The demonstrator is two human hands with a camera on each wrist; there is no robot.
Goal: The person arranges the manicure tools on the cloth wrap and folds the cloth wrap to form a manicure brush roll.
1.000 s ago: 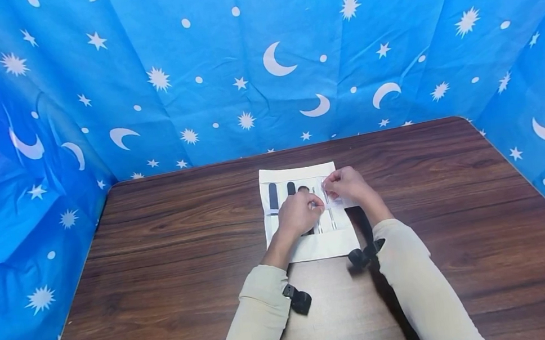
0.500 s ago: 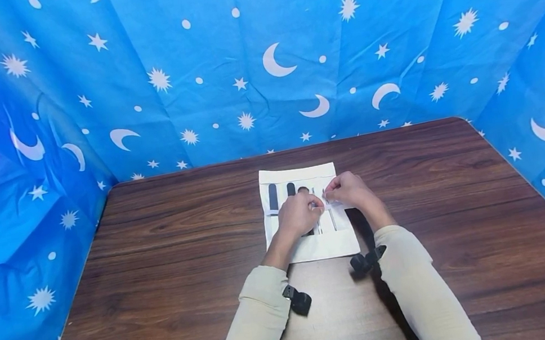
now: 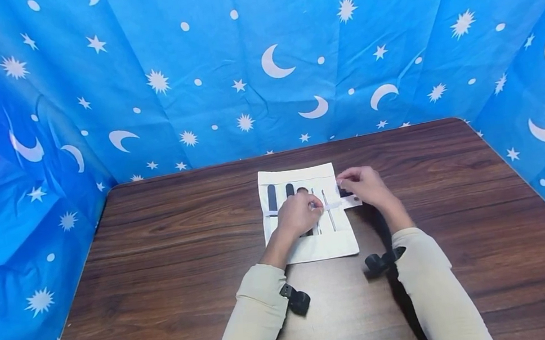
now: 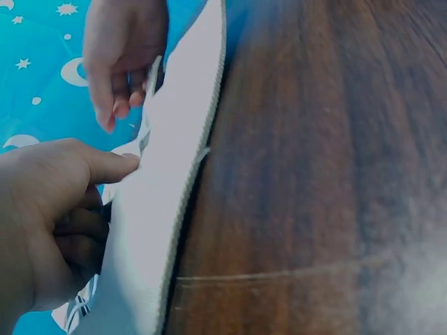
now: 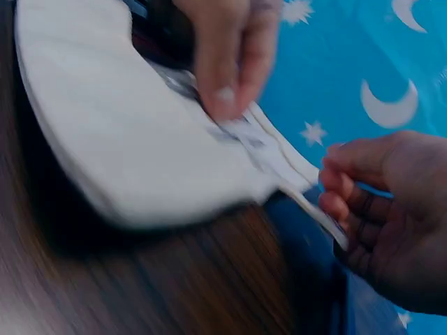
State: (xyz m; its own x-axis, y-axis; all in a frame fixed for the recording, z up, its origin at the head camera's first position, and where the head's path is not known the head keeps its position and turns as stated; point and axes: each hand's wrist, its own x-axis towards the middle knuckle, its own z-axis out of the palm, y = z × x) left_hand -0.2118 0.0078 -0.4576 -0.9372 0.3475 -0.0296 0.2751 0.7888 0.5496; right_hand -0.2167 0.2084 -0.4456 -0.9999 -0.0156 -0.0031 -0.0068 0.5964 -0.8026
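Right hand point(image 3: 367, 185) is easing outward past the pouch point(image 3: 319, 248), loosely bent; I'm watching the left hand point(image 3: 298, 213) pinching the white band point(image 3: 333, 205).

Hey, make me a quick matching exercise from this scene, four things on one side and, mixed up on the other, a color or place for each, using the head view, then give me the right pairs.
Things:
1. cloth
2. left hand
3. pouch
4. right hand

Color or place:
A. white, lying on the table
B. by the pouch's right edge
C. blue, with white moons and stars
D. over the middle of the pouch

Pairs: 1-C, 2-D, 3-A, 4-B
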